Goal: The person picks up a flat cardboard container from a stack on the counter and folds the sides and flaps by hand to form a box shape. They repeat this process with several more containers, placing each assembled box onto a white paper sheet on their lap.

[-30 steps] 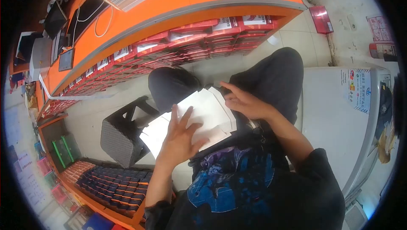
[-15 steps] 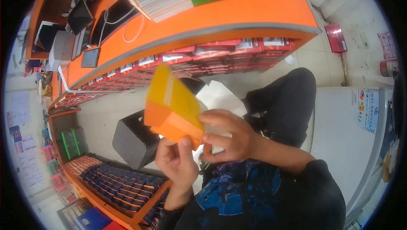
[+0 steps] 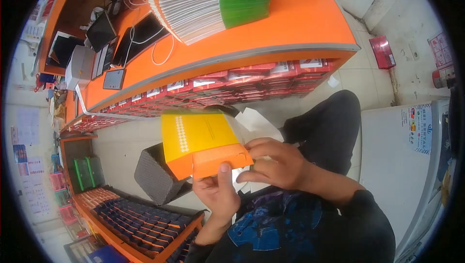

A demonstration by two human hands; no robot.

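A yellow carton (image 3: 210, 132) with an orange side flap is tilted in front of my chest, its printed yellow face turned upward. My left hand (image 3: 218, 193) grips its orange lower edge, thumb pressed on the front and fingers underneath. At the carton's right end, my right hand (image 3: 276, 163) has its bent fingers around the corner of the flap; its fingertips are partly hidden. White paper sheets (image 3: 256, 125) lie behind the right hand, beyond the carton.
An orange counter (image 3: 300, 16) runs across the front, bearing a fanned stack of folded white and green cartons (image 3: 198, 1) and a phone (image 3: 114, 79). Red boxes (image 3: 232, 86) fill the space beneath. A black textured bin (image 3: 157, 178) stands at left; a white fridge (image 3: 387, 151) is at right.
The carton has turned from a steep tilt to a flatter pose, showing more of its printed yellow face. Both hands have moved slightly right and down with it.
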